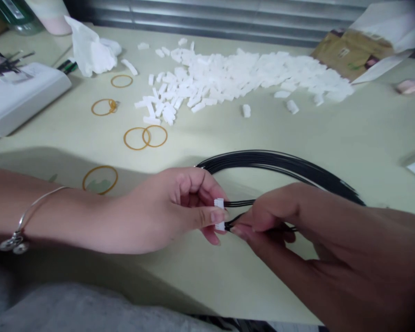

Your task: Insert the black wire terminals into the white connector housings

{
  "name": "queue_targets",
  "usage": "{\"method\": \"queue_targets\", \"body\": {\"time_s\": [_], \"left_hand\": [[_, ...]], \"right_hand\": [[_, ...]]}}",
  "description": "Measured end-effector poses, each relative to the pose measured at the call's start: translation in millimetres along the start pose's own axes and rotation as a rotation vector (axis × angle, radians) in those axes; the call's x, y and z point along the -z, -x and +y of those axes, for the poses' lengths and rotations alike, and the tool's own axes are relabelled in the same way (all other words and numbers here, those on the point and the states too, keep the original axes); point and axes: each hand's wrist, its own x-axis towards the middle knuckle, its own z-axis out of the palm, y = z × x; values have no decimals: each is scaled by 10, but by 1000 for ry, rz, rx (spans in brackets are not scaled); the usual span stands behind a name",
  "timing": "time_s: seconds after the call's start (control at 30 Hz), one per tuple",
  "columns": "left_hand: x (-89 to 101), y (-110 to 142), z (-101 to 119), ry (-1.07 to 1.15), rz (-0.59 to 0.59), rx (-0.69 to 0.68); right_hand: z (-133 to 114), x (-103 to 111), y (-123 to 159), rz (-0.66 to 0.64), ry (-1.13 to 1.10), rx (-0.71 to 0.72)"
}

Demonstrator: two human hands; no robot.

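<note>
My left hand (180,207) is closed, pinching a small white plastic connector (219,213) between thumb and fingers; a silver bracelet sits on that wrist. My right hand (290,221) is closed in a pinch on thin black wires (240,203) at the connector's right side. The wires belong to a black bundle (280,163) that loops over the table behind both hands and passes under the right hand.
A heap of white connectors (235,74) lies at the back of the pale green table (332,133). Several yellow rubber bands (145,137) lie left of centre. A white box (17,99), crumpled tissue (90,50) and a paper packet (363,46) stand along the far edge.
</note>
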Motion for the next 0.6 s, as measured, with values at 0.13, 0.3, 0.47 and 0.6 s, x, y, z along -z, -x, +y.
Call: {"method": "queue_targets", "body": {"time_s": [0.13, 0.3, 0.47, 0.6], "left_hand": [[-18, 28, 17, -46, -16, -17], [-20, 41, 21, -123, 29, -28], [-16, 32, -1, -94, -21, -76], [-34, 182, 74, -326, -70, -282]], "right_hand": [[-58, -108, 36, 68, -75, -70], [-51, -158, 22, 73, -87, -89], [72, 15, 49, -10, 71, -28], [102, 190, 102, -47, 370, 180]]}}
